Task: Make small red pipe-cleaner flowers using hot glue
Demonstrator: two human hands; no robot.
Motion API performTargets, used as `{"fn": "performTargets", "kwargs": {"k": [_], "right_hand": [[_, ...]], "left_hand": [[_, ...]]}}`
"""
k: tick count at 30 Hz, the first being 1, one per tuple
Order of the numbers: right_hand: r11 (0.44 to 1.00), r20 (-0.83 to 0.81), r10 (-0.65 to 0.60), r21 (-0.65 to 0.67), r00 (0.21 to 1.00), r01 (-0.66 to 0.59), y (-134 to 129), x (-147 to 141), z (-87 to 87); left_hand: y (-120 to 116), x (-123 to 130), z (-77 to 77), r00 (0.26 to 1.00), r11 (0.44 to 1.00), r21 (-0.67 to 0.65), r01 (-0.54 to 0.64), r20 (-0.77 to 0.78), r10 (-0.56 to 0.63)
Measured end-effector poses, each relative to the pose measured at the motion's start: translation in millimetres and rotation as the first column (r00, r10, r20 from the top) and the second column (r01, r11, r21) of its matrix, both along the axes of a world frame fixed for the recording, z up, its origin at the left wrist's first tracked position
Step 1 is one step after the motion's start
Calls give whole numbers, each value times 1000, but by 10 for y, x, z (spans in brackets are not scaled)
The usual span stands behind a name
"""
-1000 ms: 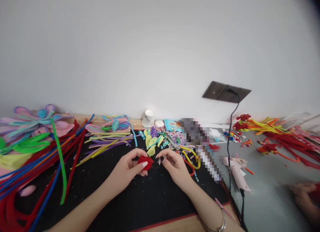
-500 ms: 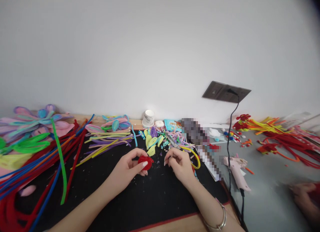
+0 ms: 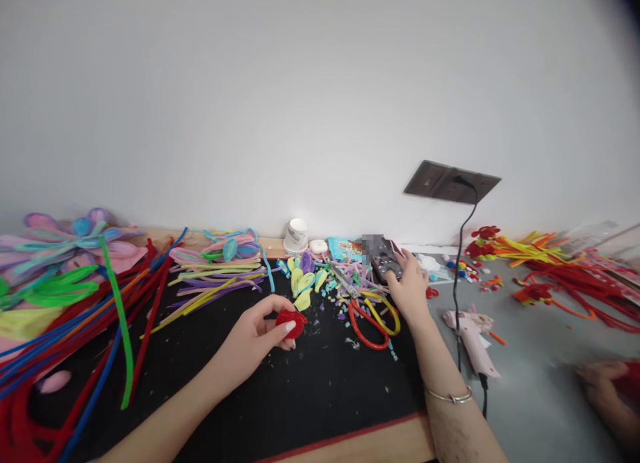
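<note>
My left hand (image 3: pixel 263 330) is closed around a small red fuzzy bundle (image 3: pixel 290 324), which looks like coiled pipe cleaner, held over the black mat (image 3: pixel 310 396). Farther off, my right hand (image 3: pixel 411 286) grips the near right edge of a dark phone (image 3: pixel 384 258) with thumb and fingers; part of the phone is blurred out. Between the hands lie scissors (image 3: pixel 370 323) with red and yellow handles, their blades among pastel pipe-cleaner scraps (image 3: pixel 345 280). Yellow and purple fuzzy petals (image 3: pixel 303 276) rest just beyond my left hand.
Long pipe cleaners (image 3: pixel 150 283) and fuzzy flowers (image 3: pixel 80 240) cover the left side. A paper cup (image 3: pixel 297 235) stands by the wall. On the grey table at right are a pink glue gun (image 3: pixel 475 343), its cord, red pipe cleaners (image 3: pixel 575 293) and another person's hand (image 3: pixel 605 383).
My right hand has moved right and away from me, from beside the red bundle to the phone. The scissors' red handle is now uncovered. My left hand stays put.
</note>
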State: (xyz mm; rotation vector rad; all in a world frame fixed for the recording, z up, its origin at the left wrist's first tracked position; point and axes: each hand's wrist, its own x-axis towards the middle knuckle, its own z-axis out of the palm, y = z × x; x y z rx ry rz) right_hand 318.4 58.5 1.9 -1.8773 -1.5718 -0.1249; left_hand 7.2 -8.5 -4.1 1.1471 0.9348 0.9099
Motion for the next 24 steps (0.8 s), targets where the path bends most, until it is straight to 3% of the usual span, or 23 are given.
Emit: {"fn": "performTargets", "kwargs": {"k": [5,13,19,24], "right_hand": [[990,-29,-30,-137,999,25,40,20,-96],[998,-63,-8,-67,998,4,3,6,-55],[972,-119,213,125,970,-198,-113,-183,8],[928,-136,363,145,922,-344,-190,-387,-76]], "left_hand": [[7,6,-12,1000,1000,8,11,6,-11],[5,-2,-8,1000,1000,7,0,7,0],[4,-3,7,1000,1000,16,7,1,-7],[19,1,-5,1000,1000,22,13,3,-13]]}}
